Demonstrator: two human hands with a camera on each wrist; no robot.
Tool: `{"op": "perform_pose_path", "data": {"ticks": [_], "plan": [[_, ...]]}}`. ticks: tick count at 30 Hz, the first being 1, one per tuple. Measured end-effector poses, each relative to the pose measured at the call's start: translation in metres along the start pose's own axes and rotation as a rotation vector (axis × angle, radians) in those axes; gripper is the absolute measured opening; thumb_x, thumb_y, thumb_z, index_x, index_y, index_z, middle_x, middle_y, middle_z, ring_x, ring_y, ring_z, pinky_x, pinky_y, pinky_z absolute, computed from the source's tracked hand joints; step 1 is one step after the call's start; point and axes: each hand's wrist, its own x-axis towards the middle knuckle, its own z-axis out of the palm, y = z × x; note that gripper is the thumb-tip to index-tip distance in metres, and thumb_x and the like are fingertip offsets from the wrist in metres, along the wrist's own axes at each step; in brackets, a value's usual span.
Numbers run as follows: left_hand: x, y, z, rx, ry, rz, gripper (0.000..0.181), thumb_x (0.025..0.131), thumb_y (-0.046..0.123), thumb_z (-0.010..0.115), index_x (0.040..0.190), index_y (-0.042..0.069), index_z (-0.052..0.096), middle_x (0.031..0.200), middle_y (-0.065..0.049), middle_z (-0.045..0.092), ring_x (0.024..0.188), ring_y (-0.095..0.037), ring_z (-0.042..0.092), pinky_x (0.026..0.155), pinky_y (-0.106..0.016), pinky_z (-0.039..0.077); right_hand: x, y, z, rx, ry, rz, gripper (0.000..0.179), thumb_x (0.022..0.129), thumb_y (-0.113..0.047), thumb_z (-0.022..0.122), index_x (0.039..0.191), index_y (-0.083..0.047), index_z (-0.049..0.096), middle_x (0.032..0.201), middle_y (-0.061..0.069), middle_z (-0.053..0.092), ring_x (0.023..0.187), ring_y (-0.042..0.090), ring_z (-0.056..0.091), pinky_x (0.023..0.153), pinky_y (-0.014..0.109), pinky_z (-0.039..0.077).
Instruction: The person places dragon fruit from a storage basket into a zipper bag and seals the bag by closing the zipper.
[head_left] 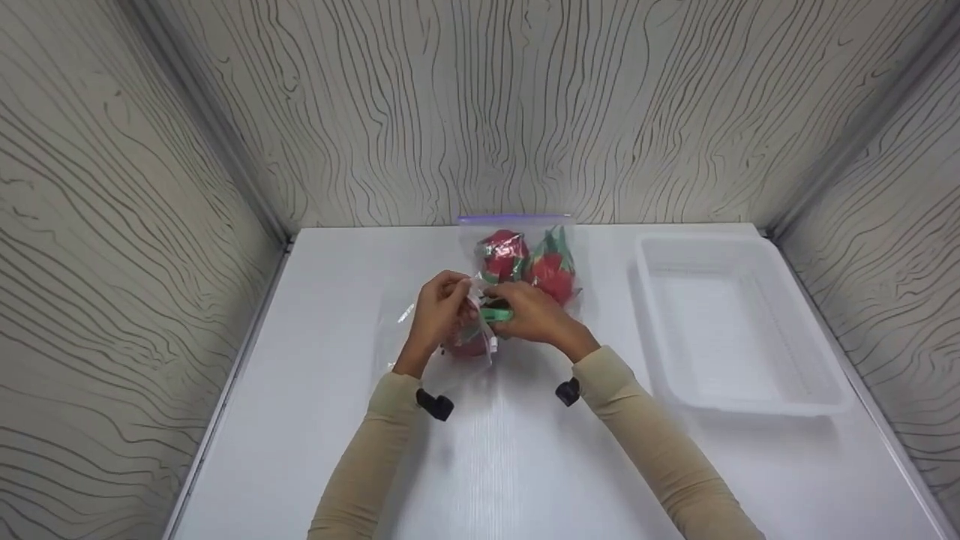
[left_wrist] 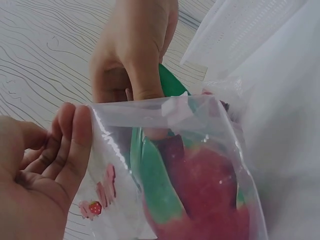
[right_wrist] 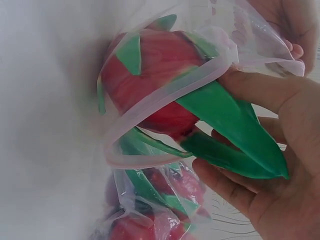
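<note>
A red dragon fruit (right_wrist: 150, 92) with long green leaves sits mostly inside a clear zip bag (left_wrist: 112, 120), its leaf tips sticking out through the mouth. My left hand (head_left: 439, 311) pinches the bag's rim at one side. From the opposite side, my right hand (head_left: 536, 315) holds the fruit by its green leaves (right_wrist: 235, 135), with fingers and thumb around them at the opening. The bag's pale zip strip (right_wrist: 165, 97) loops around the fruit in the right wrist view. Small printed strawberry marks (left_wrist: 95, 207) show on the plastic.
Behind my hands lies another clear bag with a purple zip (head_left: 516, 220), holding two red and green fruits (head_left: 553, 277). A white plastic tray (head_left: 649, 322) stands on the right of the white table (head_left: 300, 420). Wood-patterned panels (head_left: 480, 112) enclose the back and sides.
</note>
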Motion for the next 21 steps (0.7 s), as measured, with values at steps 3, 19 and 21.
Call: {"op": "perform_pose_path", "data": {"ticks": [3,19,21], "plan": [[0.000,0.000,-0.001,-0.024,0.015,0.010,0.024,0.110,0.014,0.060,0.119,-0.007,0.065,0.072,0.001,0.069,0.059,-0.011,0.066,0.054,-0.023,0.053,-0.004,0.003,-0.002,0.018,0.021,0.001,0.058,0.093,-0.027,0.084,0.145,-0.010,0.064,0.140,0.012,0.068,0.128,0.031,0.064,0.115,0.052,0.052],[0.001,-0.001,-0.001,-0.027,0.038,0.012,0.020,0.110,0.014,0.059,0.117,-0.003,0.066,0.070,0.001,0.069,0.057,-0.011,0.066,0.052,-0.024,0.051,-0.038,0.011,-0.006,0.035,0.406,-0.083,0.020,0.096,-0.019,0.081,0.110,-0.007,0.073,0.105,0.007,0.069,0.094,0.022,0.062,0.082,0.040,0.059],[0.000,0.000,0.000,-0.024,0.028,0.013,0.023,0.110,0.015,0.059,0.119,-0.005,0.065,0.070,0.001,0.069,0.058,-0.011,0.067,0.052,-0.024,0.051,-0.043,0.010,-0.004,0.008,0.452,-0.078,0.014,0.097,-0.018,0.080,0.105,-0.009,0.073,0.102,0.006,0.069,0.090,0.021,0.063,0.079,0.038,0.060]]}}
